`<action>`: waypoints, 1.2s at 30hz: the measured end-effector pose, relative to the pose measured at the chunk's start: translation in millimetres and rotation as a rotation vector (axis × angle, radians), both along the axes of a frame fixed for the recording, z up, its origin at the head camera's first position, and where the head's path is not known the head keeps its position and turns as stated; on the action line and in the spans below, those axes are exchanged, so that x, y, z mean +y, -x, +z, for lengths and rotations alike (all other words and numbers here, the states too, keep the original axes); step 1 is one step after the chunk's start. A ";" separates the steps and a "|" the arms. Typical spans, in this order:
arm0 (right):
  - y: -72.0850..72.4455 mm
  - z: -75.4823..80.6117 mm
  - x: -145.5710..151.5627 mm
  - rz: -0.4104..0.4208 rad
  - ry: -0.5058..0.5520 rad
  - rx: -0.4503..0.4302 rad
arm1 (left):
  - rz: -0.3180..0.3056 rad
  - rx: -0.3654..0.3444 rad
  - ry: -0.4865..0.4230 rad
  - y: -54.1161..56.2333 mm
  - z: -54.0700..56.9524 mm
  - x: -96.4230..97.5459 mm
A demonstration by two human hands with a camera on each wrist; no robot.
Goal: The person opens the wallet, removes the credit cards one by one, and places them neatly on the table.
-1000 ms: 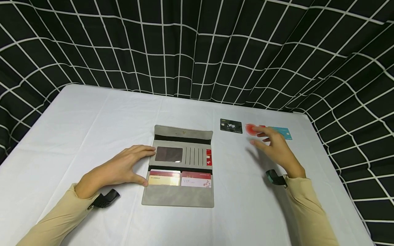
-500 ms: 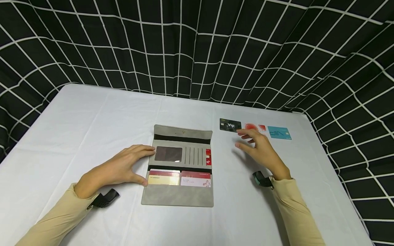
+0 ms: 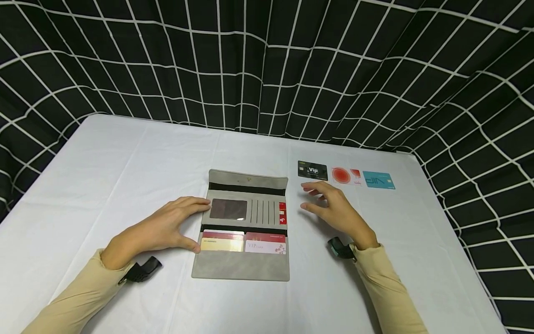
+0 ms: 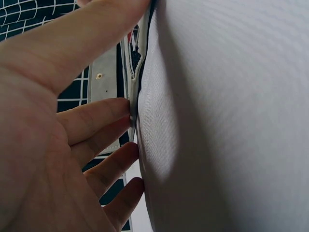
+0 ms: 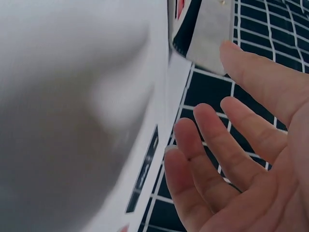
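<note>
A grey wallet point(image 3: 240, 266) lies unfolded on the white table, its flap raised at the far side. Two cards, a gold one point(image 3: 222, 244) and a pink-white VIP card point(image 3: 265, 247), show in its lower pockets, with dark red cards behind them. A red card point(image 3: 282, 213) sticks out of the right slot. My left hand point(image 3: 167, 226) rests at the wallet's left edge, fingertips and thumb touching it with relaxed fingers. To the right of the wallet hovers my right hand point(image 3: 335, 211), fingers loosely spread and holding nothing, as the right wrist view also shows.
Beyond my right hand, a black VIP card point(image 3: 312, 170), a white card with a red circle point(image 3: 346, 176) and a blue card point(image 3: 378, 180) lie in a row. A black curtain with white grid lines point(image 3: 242, 69) surrounds the table's far and right sides.
My right hand has moved left and slightly nearer, from over the red-circle and blue cards toward the wallet, uncovering those cards. The left hand and wallet have stayed in place.
</note>
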State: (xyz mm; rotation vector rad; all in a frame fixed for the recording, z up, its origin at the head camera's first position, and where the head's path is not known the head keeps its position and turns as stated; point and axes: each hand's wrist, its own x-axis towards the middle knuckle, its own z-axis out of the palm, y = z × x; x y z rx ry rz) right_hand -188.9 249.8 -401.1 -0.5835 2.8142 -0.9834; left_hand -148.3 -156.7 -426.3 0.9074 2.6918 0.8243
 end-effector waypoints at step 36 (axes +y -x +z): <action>-13.7 -9.5 -34.8 0.149 -0.044 -0.079 | 0.002 -0.005 0.000 0.2 -0.7 0.2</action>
